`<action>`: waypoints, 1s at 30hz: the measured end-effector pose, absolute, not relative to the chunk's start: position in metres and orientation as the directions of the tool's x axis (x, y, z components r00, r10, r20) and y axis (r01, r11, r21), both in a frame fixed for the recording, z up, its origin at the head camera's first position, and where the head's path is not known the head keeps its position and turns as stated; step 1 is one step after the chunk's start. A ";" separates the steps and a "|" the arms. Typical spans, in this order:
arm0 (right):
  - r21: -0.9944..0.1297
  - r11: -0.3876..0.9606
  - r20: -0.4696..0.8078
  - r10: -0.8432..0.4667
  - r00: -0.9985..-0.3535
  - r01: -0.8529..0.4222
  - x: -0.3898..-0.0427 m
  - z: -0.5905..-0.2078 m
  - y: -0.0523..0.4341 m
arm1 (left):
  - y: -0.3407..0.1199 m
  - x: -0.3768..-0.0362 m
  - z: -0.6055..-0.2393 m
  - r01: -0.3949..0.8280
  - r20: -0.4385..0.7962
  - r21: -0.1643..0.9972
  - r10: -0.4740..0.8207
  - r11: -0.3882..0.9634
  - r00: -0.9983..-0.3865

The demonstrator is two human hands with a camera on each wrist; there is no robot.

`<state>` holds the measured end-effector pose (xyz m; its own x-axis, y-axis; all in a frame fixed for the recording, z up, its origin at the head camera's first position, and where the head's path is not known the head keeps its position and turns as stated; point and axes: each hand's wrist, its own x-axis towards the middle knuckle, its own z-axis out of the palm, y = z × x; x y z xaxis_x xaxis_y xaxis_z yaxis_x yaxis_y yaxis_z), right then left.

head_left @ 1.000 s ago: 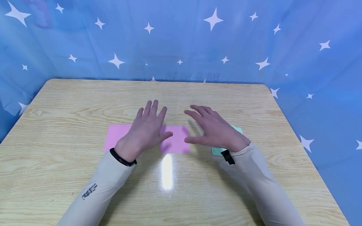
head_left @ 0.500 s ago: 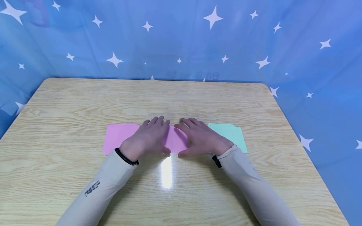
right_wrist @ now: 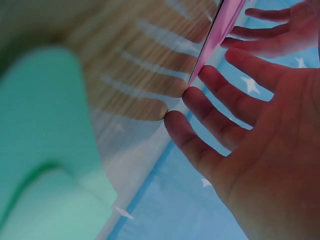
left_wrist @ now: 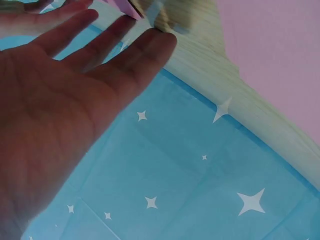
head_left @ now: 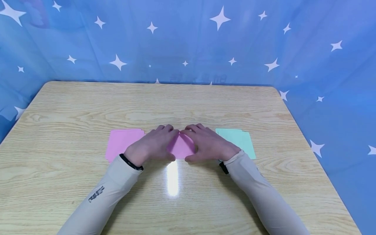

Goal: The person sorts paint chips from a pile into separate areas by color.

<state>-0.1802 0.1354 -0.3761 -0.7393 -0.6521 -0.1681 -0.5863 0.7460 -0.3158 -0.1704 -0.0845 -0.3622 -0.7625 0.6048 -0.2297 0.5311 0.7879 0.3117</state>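
A pink paper sheet (head_left: 181,147) lies mid-table between my two hands. My left hand (head_left: 154,143) covers its left part, fingertips at the far edge and thumb by the near edge. From the other side my right hand (head_left: 208,143) spans the sheet the same way. The index fingertips almost meet at the far edge. In the right wrist view, fingertips (right_wrist: 172,117) rest on the tabletop, right at the edge of the pink sheet (right_wrist: 219,32). The left wrist view has the left fingers (left_wrist: 145,57) fairly straight, with a bit of pink sheet (left_wrist: 127,7) beyond.
Left of the hands lies a stack of pink sheets (head_left: 123,142), slightly fanned. A stack of mint-green sheets (head_left: 238,140) lies to the right, partly behind the right wrist. The wooden table (head_left: 176,104) ends at a blue star-patterned cloth (head_left: 188,39).
Both hands have come down and inward from above the table to the middle pink sheet. Since half a second ago, the fingertips have drawn slightly closer together.
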 end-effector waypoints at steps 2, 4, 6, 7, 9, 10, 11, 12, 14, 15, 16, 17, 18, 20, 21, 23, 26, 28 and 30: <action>-0.329 0.745 -0.166 -0.650 -0.741 -0.580 -0.180 -0.377 0.135 | -0.084 -0.170 -0.362 0.536 -0.223 0.324 0.613 0.780 -0.758; -0.340 0.750 -0.168 -0.642 -0.748 -0.567 -0.180 -0.377 0.134 | -0.084 -0.170 -0.362 0.539 -0.215 0.342 0.622 0.770 -0.753; -0.339 0.759 -0.176 -0.632 -0.755 -0.556 -0.180 -0.377 0.134 | -0.085 -0.170 -0.362 0.544 -0.206 0.354 0.631 0.761 -0.748; -0.331 0.764 -0.179 -0.627 -0.758 -0.553 -0.181 -0.376 0.133 | -0.084 -0.170 -0.363 0.547 -0.202 0.358 0.634 0.757 -0.746; -0.313 0.774 -0.187 -0.619 -0.763 -0.551 -0.181 -0.375 0.133 | -0.084 -0.170 -0.364 0.557 -0.192 0.357 0.643 0.750 -0.742; -0.302 0.775 -0.187 -0.619 -0.763 -0.555 -0.181 -0.375 0.132 | -0.084 -0.171 -0.365 0.563 -0.187 0.352 0.646 0.748 -0.740; -0.289 0.778 -0.190 -0.618 -0.763 -0.558 -0.181 -0.375 0.132 | -0.083 -0.171 -0.365 0.565 -0.188 0.348 0.646 0.748 -0.740; -0.280 0.780 -0.192 -0.617 -0.763 -0.560 -0.182 -0.374 0.132 | -0.083 -0.171 -0.366 0.567 -0.188 0.344 0.647 0.748 -0.739; -0.268 0.783 -0.195 -0.615 -0.764 -0.562 -0.181 -0.373 0.132 | -0.082 -0.172 -0.366 0.570 -0.188 0.337 0.647 0.749 -0.739; -0.262 0.783 -0.196 -0.615 -0.764 -0.564 -0.181 -0.373 0.132 | -0.082 -0.172 -0.366 0.570 -0.187 0.336 0.646 0.750 -0.740; -0.256 0.783 -0.196 -0.616 -0.763 -0.567 -0.181 -0.372 0.132 | -0.082 -0.172 -0.365 0.570 -0.184 0.337 0.647 0.749 -0.740; -0.253 0.782 -0.194 -0.618 -0.762 -0.569 -0.181 -0.372 0.132 | -0.083 -0.172 -0.364 0.569 -0.181 0.341 0.646 0.749 -0.742; -0.251 0.781 -0.193 -0.619 -0.762 -0.572 -0.181 -0.371 0.132 | -0.083 -0.172 -0.363 0.569 -0.173 0.344 0.646 0.747 -0.744; -0.259 0.776 -0.182 -0.625 -0.759 -0.576 -0.181 -0.368 0.133 | -0.084 -0.173 -0.360 0.564 -0.160 0.358 0.644 0.744 -0.748; -0.263 0.772 -0.174 -0.628 -0.758 -0.579 -0.181 -0.367 0.133 | -0.085 -0.173 -0.357 0.560 -0.155 0.366 0.642 0.743 -0.751; -0.280 0.760 -0.152 -0.639 -0.754 -0.587 -0.182 -0.363 0.133 | -0.088 -0.173 -0.353 0.550 -0.151 0.385 0.638 0.741 -0.755; -0.289 0.750 -0.122 -0.645 -0.754 -0.595 -0.182 -0.356 0.135 | -0.091 -0.172 -0.346 0.535 -0.142 0.407 0.630 0.740 -0.764; -0.297 0.750 -0.103 -0.641 -0.761 -0.592 -0.181 -0.349 0.136 | -0.094 -0.171 -0.341 0.530 -0.120 0.421 0.625 0.736 -0.772; -0.307 0.755 -0.089 -0.629 -0.773 -0.579 -0.179 -0.341 0.139 | -0.096 -0.170 -0.336 0.529 -0.092 0.432 0.619 0.730 -0.780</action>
